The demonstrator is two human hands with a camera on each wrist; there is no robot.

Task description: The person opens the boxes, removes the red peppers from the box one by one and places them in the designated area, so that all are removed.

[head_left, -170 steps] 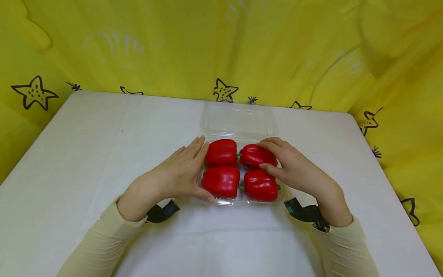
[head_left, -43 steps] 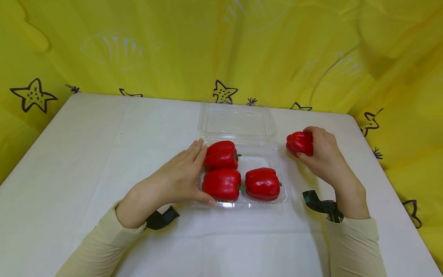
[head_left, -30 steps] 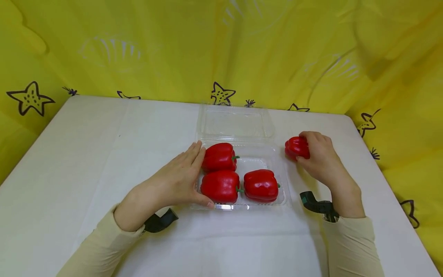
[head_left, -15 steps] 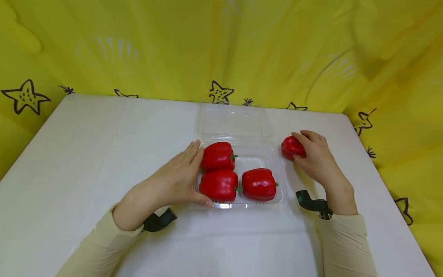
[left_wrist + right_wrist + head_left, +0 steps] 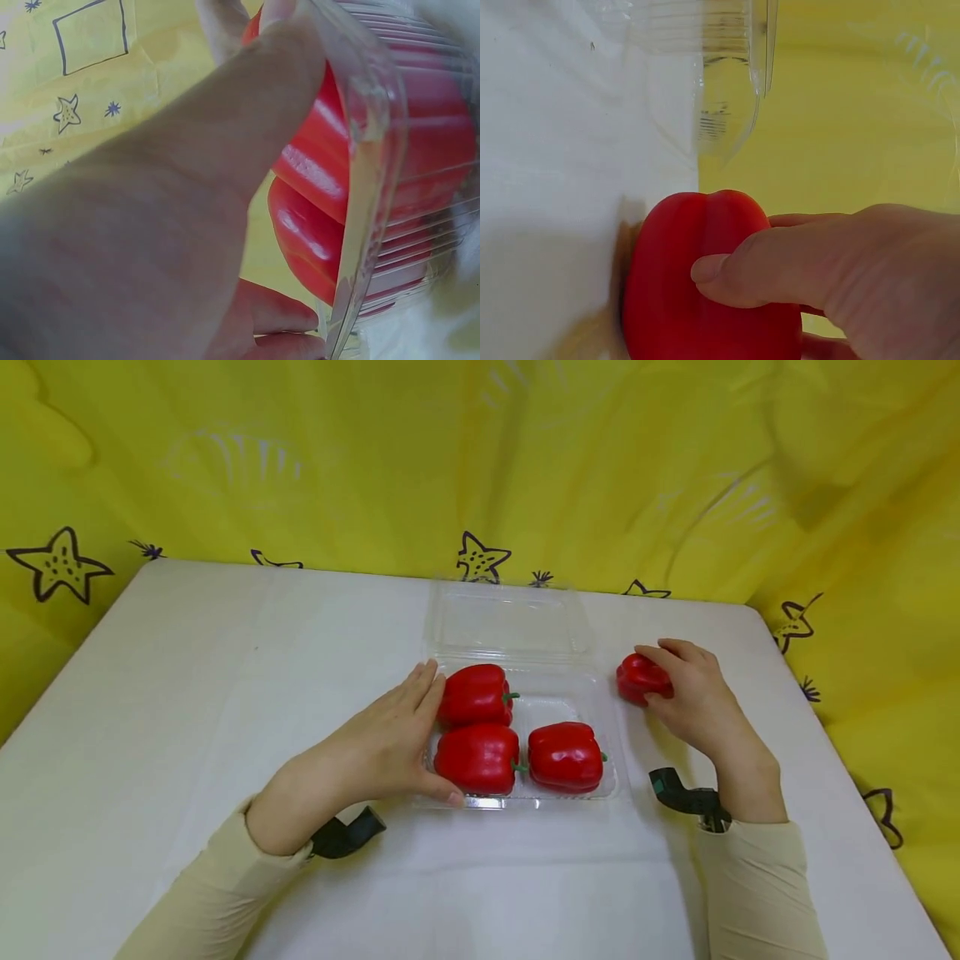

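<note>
A clear plastic clamshell container [image 5: 546, 683] lies with its lid folded back, holding three red bell peppers: one at back left [image 5: 476, 695], one at front left [image 5: 478, 760] and one at front right [image 5: 566, 757]. Along its left side rests my left hand [image 5: 382, 739], fingers extended on the rim and thumb at the front edge. Right of the container, my right hand [image 5: 693, 697] grips another red bell pepper [image 5: 639, 679] between thumb and fingers. In the right wrist view this pepper [image 5: 697, 300] sits low against the white surface; the fingers behind it are partly hidden.
The transparent lid [image 5: 510, 622] extends behind the container toward the back edge of the white table [image 5: 225, 693]. A yellow patterned curtain [image 5: 375, 468] hangs behind and to the right of the table.
My right hand has taken the back-right bell pepper out of the container and carried it right, beside the container. In the last second it has barely moved. My left hand has stayed put.
</note>
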